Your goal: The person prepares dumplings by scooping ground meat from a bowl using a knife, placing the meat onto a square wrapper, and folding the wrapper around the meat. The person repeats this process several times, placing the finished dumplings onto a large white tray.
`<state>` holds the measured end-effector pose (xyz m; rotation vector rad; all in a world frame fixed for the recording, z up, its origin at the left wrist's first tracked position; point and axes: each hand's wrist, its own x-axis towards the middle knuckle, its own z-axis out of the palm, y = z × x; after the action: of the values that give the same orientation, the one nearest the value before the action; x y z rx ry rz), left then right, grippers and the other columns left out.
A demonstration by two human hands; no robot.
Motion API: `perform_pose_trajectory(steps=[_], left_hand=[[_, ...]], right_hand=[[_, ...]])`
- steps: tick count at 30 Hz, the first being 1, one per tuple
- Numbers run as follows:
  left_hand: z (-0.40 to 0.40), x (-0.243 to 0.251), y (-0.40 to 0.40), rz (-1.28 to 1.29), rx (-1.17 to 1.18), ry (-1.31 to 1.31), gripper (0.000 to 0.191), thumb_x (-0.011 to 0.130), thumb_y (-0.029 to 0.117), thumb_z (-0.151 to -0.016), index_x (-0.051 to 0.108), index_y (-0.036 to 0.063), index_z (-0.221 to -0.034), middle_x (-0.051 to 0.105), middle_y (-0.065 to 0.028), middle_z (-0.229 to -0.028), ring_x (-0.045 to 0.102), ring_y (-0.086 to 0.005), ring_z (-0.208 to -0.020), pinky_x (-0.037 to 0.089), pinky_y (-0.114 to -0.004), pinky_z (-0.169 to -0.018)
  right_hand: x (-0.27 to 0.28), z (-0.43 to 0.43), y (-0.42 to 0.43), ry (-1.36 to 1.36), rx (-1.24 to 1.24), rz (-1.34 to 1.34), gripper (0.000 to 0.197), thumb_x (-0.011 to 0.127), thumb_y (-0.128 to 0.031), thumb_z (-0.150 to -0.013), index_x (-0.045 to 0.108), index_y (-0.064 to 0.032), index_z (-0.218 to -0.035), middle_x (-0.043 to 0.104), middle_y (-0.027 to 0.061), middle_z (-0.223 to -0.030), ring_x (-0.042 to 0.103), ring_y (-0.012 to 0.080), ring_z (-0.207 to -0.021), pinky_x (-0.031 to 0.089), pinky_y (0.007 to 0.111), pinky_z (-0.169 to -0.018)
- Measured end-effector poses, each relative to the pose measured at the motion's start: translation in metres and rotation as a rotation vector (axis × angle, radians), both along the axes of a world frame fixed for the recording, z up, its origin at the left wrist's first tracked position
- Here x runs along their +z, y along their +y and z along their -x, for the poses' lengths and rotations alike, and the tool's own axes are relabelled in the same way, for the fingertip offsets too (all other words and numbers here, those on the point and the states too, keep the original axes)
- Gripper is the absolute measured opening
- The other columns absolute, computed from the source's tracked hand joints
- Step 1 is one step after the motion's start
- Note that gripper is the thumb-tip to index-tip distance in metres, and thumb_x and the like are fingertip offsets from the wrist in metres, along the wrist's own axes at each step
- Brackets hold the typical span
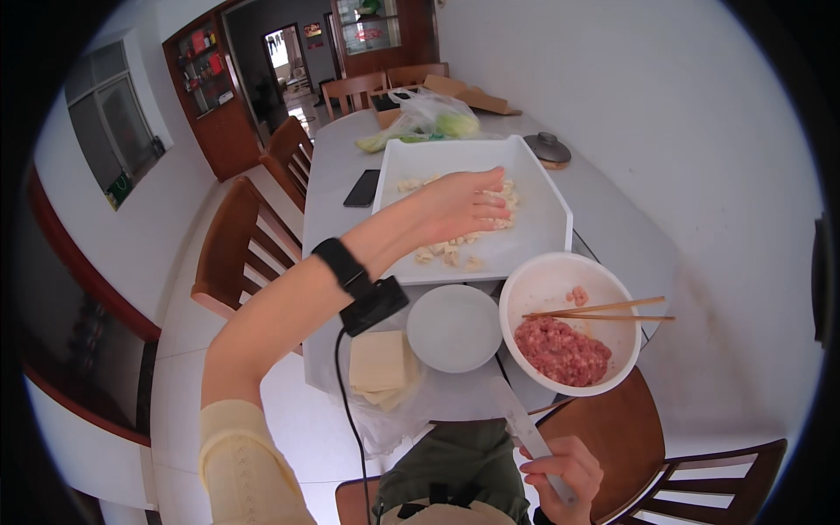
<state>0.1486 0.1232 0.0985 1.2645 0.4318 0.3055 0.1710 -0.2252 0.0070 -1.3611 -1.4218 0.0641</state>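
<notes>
My left hand point(469, 205) is stretched over the white plastic tray point(538, 252), above folded wontons point(449, 254); its fingers are partly spread, and whether a wonton is beneath them is hidden. Low at the right, my right hand point(564, 472) grips a flat, pale spatula-like strip point(522, 417) that points up towards the table edge. A stack of square dough wrappers point(377, 359) lies on a plastic bag beside a pale round bowl or plate point(454, 328). To the right, a white basin point(571, 266) holds raw minced meat point(564, 351), with wooden chopsticks point(604, 308) resting across its rim.
A black phone point(362, 188) lies left of the tray. Behind it are a plastic bag with green vegetables point(456, 123) and torn cardboard point(472, 95). A dark pot lid point(548, 147) sits at the right. Wooden chairs point(246, 243) flank the table; a wall runs along the right.
</notes>
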Motion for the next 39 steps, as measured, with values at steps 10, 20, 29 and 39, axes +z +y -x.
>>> perform_pose_trajectory(steps=[10,20,29,39], left_hand=[[0.169,-0.048,-0.046,0.051,0.181,-0.015,0.041,0.051,0.021,-0.099,0.049,-0.0054,-0.13,0.058,-0.0183,-0.126,0.059,-0.0272,-0.115,0.049,-0.034,-0.098],[0.269,-0.135,-0.114,0.342,0.653,-0.219,0.035,0.051,0.014,-0.097,0.052,-0.005,-0.127,0.064,-0.0161,-0.115,0.066,-0.0253,-0.099,0.056,-0.034,-0.085],[0.269,-0.154,-0.129,0.489,0.614,-0.255,0.034,0.05,0.012,-0.097,0.054,-0.0068,-0.124,0.065,-0.017,-0.112,0.067,-0.0267,-0.098,0.055,-0.034,-0.085],[0.256,-0.158,-0.131,0.504,0.515,-0.269,0.037,0.045,0.015,-0.099,0.052,-0.0109,-0.125,0.062,-0.0233,-0.117,0.064,-0.0306,-0.106,0.052,-0.037,-0.094]], right_hand=[[-0.006,0.008,0.055,0.055,0.296,0.065,0.034,0.06,0.012,-0.072,0.069,-0.0059,-0.1,0.069,0.0144,-0.102,0.064,0.0274,-0.079,0.051,0.031,-0.066],[-0.016,0.062,0.159,-0.113,0.458,0.179,0.032,0.063,0.009,-0.072,0.066,-0.0062,-0.101,0.063,0.0158,-0.109,0.061,0.0336,-0.087,0.05,0.037,-0.072],[-0.045,0.072,0.196,-0.589,0.37,0.085,0.016,0.066,-0.001,-0.072,0.059,-0.0031,-0.086,0.056,0.0121,-0.088,0.057,0.0319,-0.081,0.047,0.04,-0.07],[-0.032,0.075,0.205,-0.337,0.294,0.239,0.017,0.068,0.001,-0.075,0.06,-0.0041,-0.089,0.061,0.0102,-0.09,0.058,0.0315,-0.078,0.047,0.039,-0.068]])
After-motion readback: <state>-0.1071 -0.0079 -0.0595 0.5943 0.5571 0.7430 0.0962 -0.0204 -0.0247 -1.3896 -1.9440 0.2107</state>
